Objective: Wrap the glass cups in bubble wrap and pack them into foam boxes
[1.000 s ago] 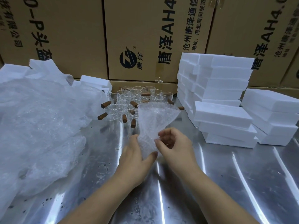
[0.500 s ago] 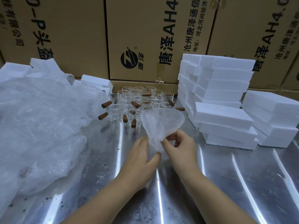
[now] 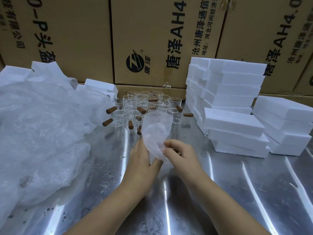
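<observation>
Midway through a single wrap, by the look of it. Small sheet of bubble wrap held up over the middle of the bench, just in front of the glass cups. Gripped low down by the left hand, cupped round it from the left. Pinched at the near edge by the curled fingers of the right hand. Too cloudy to tell whether a cup already sits inside the sheet; possibly one, judging by a brownish shape under the right fingers.

Nothing finished on show: no wrapped cup lying about, no foam box standing open. Plenty left, then. A whole crowd of bare cups with brown stub handles, upright toward the back edge. White foam boxes, closed as far as can be seen, stacked at the back right and along the right edge. A few more at the back left corner, behind a loose heap of bubble wrap covering the left side. Judged far from finished.

Shiny sheet metal underneath, streaked with glare and speckled with dark crumbs toward the front left. Walled in behind by tall cardboard cartons printed in black characters. Probably a storeroom or packing corner.
</observation>
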